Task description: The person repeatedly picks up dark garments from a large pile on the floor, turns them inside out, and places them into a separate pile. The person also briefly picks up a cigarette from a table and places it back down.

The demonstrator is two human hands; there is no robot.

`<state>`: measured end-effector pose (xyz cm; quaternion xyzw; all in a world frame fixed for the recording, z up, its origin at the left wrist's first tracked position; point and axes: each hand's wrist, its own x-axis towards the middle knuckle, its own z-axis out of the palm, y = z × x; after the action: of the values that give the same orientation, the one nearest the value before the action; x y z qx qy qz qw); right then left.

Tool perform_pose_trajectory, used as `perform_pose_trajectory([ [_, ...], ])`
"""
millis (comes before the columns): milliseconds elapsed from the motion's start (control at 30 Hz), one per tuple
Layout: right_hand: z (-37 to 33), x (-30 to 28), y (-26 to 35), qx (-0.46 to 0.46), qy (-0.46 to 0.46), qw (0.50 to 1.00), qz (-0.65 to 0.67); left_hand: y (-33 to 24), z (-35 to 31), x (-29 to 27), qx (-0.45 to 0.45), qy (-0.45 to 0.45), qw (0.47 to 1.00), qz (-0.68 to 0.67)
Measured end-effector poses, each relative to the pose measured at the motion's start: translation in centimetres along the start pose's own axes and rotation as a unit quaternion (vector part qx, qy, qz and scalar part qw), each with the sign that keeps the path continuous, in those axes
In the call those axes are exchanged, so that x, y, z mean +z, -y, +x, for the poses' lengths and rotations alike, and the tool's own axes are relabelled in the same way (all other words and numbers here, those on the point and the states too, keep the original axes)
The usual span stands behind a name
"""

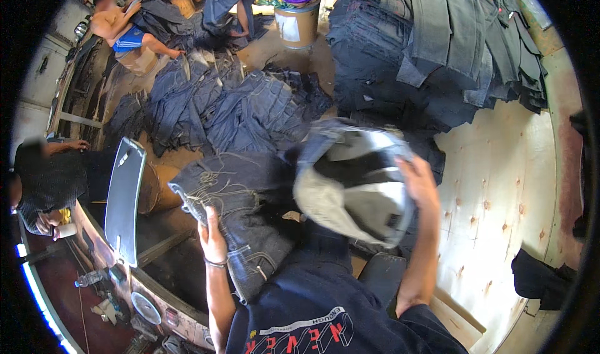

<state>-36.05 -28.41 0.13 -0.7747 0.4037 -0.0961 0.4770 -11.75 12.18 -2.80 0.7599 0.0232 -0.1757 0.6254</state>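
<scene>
Hands [214,244], 2 — left curled round 1 denim edge [191,205], right [417,182] round 1 pale-lined opening [372,197]

the person wears a dark navy shirt [278,305]. slanted block letters [302,341], red with pale outlines, run across the shirt's front, beside a pale strip [306,324] of small print. at the shirt's right, a short, plain dark sleeve [431,329]. out from the shirt, a thin dark band [214,264] rings the left wrist [214,259].

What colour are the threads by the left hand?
The threads look pale cream, best in the head view.
</scene>
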Motion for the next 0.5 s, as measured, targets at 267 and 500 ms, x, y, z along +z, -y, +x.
perform_pose_trajectory([
  [267,-7.3,-24.3,8.0,0.156,-0.126,0.901,-0.386,-0.4,1.0,-0.2,0.013,-0.052,0.999,0.005],
  [500,0.0,-24.9,2.2,0.089,-0.104,0.865,-0.482,-0.2,0.7,0.5,0.048,-0.077,0.995,0.033],
])
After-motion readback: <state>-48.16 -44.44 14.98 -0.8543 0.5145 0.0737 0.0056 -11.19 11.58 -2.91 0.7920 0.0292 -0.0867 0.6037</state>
